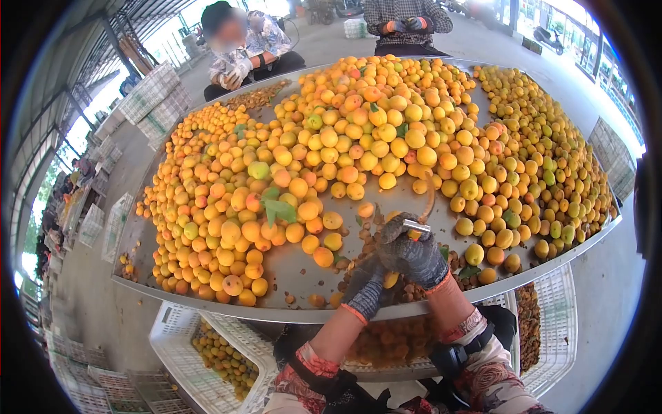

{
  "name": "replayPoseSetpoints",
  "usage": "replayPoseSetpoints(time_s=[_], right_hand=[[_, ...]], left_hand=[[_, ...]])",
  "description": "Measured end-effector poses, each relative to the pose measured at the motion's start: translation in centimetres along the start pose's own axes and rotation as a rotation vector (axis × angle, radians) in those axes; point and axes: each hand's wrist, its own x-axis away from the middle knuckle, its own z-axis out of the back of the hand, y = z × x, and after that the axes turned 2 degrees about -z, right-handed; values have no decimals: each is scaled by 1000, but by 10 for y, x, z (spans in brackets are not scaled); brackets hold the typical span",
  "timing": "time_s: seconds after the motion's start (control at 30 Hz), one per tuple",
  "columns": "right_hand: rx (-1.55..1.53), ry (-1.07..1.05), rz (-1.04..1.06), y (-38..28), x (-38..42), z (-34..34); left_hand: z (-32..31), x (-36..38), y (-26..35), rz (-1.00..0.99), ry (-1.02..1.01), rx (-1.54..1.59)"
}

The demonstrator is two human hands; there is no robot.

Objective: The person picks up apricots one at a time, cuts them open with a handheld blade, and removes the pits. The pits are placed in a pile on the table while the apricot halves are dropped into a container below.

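Observation:
My left hand (367,279), in a dark grey knitted glove, is closed close against my right hand over the near part of the metal table (341,207). My right hand (420,257), gloved alike, is wrapped round a small shiny metal tool (416,225) with a bit of yellow beside it. What my left fingers hold is hidden. A yellow apricot (391,279) shows between my wrists. Brown apricot pits (352,265) lie scattered round the gloves. Heaped apricots (331,148) surround the hands on the far side and both flanks.
Green leaves (277,207) lie on the fruit. Below the table edge, a white crate (172,338) with smaller fruit stands left; another crate (558,314) is at right, beside a container of brown pits (529,324). Two people (252,45) sit across the table.

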Motion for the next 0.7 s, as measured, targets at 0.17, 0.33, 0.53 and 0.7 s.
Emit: replayPoseSetpoints(time_s=[0.17, 0.33, 0.53, 0.7], right_hand=[[159, 160, 437, 21, 7, 22], [-391, 438, 215, 5, 12, -10], [-440, 486, 218, -5, -1, 1], [-454, 636, 104, -19, 4, -20]], left_hand=[[10, -25, -41, 168, -20, 659], [-3, 0, -7, -144, 90, 556], [7, -4, -30, -266, 20, -179], [1, 7, -14, -663, 298, -746]])
